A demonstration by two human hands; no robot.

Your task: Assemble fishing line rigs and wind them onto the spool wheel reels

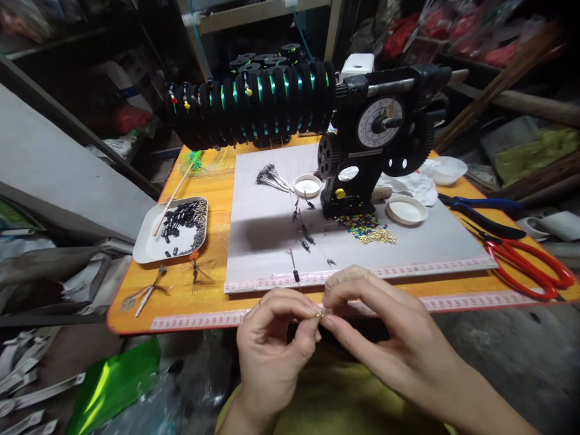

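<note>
The left hand (276, 347) pinches a small gold piece (319, 315) between thumb and forefinger at the lower middle of the frame, in front of the table (215, 211). The right hand (389, 329) stretches in from the lower right, its thumb and forefinger curled close beside the gold piece; whether it grips the piece too, I cannot tell. Above the hands, a pale board (267, 266) lies on the table, with a few black pieces with wires (305, 244) on it near the centre. Right of centre, gold beads (379, 236) lie in a heap touching coloured beads (357, 225), at the foot of a black machine (356, 163). A row of black spools (254, 106) runs across the upper middle. A white tray (147, 241) holds black pieces at centre left, and red-handled scissors (555, 267) lie at the right edge
</note>
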